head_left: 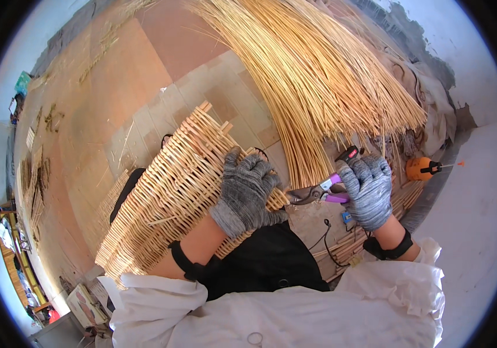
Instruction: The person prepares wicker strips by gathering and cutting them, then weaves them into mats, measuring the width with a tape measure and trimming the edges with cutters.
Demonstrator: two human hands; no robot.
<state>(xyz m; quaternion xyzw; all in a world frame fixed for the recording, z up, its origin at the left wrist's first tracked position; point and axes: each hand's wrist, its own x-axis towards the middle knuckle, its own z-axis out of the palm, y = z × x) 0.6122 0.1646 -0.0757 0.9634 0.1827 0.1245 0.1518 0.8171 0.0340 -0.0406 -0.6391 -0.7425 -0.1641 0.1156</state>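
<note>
Across my lap, leaning to the left, lies a woven wicker panel [164, 174] of pale rods, with thicker stake ends jutting from its far edge. My left hand [245, 188], in a grey knit glove, presses over the panel's right part with its fingers curled onto the weave. Pruning shears [329, 189] with purple and grey handles are gripped in my right hand [367, 188], also gloved. Their dark blades point left, close to the panel's right corner; whether they touch it I cannot tell. A small black object [348, 153] shows by the right fingers.
A large bundle of loose wicker rods [312, 75] spreads over the floor ahead. To the right stands an orange spray bottle [421, 169] near the wall. A black cable [331, 249] and a small blue item [347, 217] lie below my right hand. Scraps litter the tiled floor [202, 84].
</note>
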